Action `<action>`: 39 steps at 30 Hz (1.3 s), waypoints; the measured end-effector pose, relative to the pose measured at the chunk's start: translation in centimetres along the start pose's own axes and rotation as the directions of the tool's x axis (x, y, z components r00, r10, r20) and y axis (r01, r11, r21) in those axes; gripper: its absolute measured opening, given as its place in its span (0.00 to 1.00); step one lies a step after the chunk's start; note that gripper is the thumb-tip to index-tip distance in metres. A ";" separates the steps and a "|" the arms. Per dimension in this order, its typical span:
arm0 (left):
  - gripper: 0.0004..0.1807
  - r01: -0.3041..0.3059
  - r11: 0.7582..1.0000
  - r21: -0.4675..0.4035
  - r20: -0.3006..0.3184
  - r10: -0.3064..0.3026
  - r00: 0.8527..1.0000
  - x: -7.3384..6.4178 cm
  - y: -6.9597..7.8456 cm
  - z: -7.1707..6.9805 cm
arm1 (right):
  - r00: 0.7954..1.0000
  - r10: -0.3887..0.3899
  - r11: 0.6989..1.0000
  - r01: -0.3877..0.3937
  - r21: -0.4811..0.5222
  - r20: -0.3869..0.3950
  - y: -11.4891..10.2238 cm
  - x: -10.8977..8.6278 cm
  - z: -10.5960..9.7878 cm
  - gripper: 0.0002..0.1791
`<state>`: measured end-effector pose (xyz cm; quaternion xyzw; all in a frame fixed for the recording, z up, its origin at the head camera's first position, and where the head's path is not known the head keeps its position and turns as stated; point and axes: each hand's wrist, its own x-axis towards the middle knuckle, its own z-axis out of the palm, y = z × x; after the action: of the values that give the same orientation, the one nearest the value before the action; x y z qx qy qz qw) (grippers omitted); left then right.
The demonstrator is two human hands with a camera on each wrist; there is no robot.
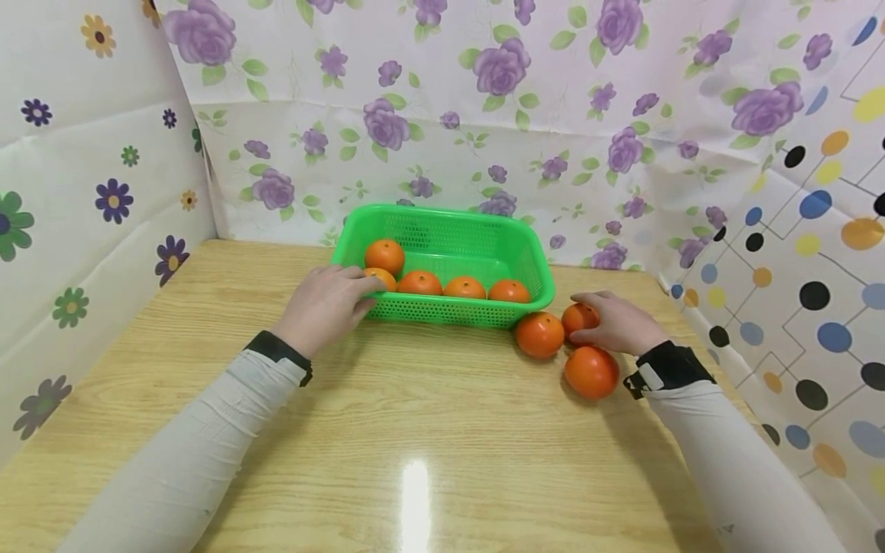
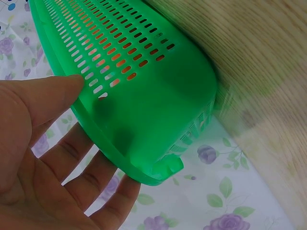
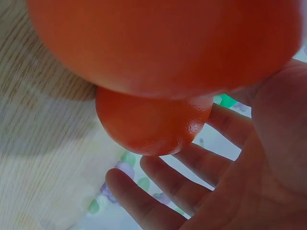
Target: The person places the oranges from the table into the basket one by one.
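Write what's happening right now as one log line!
left hand: holds green basket | right hand: grips orange fruit | in basket: five fruits | on table: two more fruits

The person is wearing a wrinkled, pale grey left sleeve and a similar right sleeve, while a black left wristband and a black right wristband, with a whitish piece, are circling the wrists.

Floral sheets and a dotted sheet bordering a wood-grain table suggest a makeshift booth.
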<state>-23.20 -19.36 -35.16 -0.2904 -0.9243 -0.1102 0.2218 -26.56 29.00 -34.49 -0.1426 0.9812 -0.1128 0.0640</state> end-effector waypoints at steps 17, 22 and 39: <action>0.13 0.001 1.000 0.004 -0.010 -0.001 1.000 0.0 0.1 0.0 | 1.000 0.005 1.000 -0.005 0.002 -0.006 -0.3 -0.1 0.2 0.44; 0.14 0.004 1.000 0.007 -0.005 -0.004 1.000 0.0 0.1 -0.1 | 1.000 0.009 1.000 -0.009 0.000 -0.005 -0.3 0.0 0.3 0.43; 0.14 0.005 1.000 0.005 -0.006 -0.005 1.000 -0.1 0.2 -0.1 | 1.000 0.011 1.000 -0.011 -0.008 -0.009 -0.3 0.3 0.5 0.41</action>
<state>-23.00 -19.29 -35.06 -0.2874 -0.9245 -0.1094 0.2250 -26.70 28.52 -34.96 -0.1371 0.9827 -0.1091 0.0599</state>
